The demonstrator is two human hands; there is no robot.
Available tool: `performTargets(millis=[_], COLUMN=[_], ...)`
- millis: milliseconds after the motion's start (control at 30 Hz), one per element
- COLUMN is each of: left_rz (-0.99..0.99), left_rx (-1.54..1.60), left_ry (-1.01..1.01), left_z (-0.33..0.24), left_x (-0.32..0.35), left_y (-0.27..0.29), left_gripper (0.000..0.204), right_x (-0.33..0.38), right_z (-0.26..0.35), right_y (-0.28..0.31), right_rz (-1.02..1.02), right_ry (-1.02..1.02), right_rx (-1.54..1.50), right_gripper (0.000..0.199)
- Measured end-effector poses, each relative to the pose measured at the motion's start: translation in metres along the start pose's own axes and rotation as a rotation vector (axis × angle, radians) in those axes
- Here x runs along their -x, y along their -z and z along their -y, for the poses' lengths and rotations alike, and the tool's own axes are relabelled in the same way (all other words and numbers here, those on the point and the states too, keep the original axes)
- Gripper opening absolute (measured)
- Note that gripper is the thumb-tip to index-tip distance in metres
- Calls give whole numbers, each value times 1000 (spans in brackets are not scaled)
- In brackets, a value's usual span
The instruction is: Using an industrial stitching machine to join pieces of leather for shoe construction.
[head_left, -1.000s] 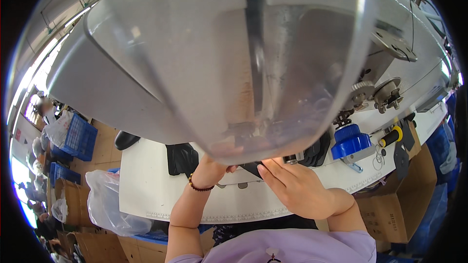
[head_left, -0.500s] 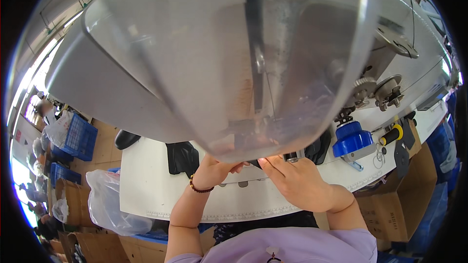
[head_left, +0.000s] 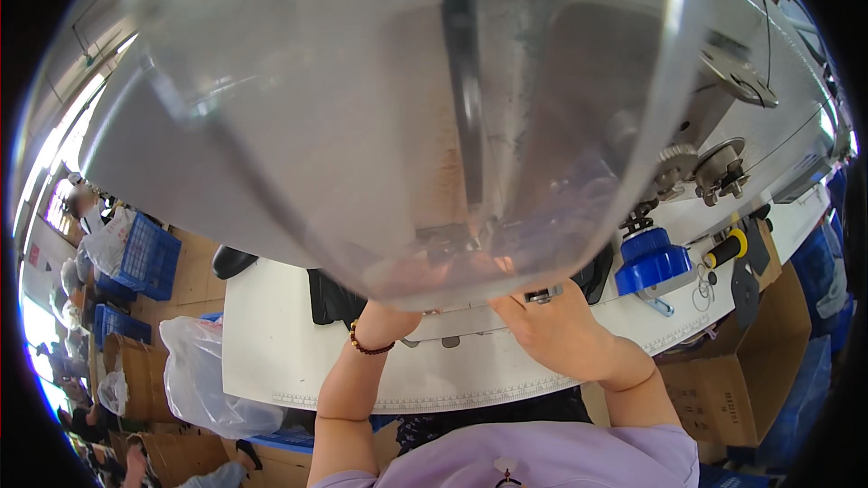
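A sewing machine's clear guard fills the upper middle and blurs what lies beneath it. From the left, my left hand reaches under the guard's lower edge, a dark bead bracelet on its wrist; its fingertips show only as a smear through the plastic. My right hand comes in opposite, fingers bent and close together, beside a small metal machine part. Whatever lies between the hands is hidden. Dark flat pieces lie on the white table left of my left hand.
To the right stand a blue machine fitting, a yellow-and-black handled tool and an open cardboard box. More black pieces lie beyond my right hand. A plastic bag and blue crate are at left.
My left hand has moved slightly forward, deeper under the guard. My right hand has shifted a little. The dark edge seen between them is now out of sight.
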State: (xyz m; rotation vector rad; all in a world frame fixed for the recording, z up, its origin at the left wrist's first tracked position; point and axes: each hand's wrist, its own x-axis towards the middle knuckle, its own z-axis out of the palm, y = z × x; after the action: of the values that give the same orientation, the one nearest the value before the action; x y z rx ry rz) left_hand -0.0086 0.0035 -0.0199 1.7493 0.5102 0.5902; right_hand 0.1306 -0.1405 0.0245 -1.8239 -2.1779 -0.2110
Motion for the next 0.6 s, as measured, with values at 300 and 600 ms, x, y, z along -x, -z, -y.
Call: performTargets(millis=[300,600], left_rz=[-82,-111], left_rx=[168,195], left_ry=[42,4], left_z=[-8,-12], left_x=[-10,-14], left_y=[-8,-7], left_gripper=[20,15], right_x=[-8,-9], right_z=[0,4], right_y=[6,-15], right_rz=[26,-226], right_ry=[-52,10], right_rx=[7,141], right_gripper=[45,27])
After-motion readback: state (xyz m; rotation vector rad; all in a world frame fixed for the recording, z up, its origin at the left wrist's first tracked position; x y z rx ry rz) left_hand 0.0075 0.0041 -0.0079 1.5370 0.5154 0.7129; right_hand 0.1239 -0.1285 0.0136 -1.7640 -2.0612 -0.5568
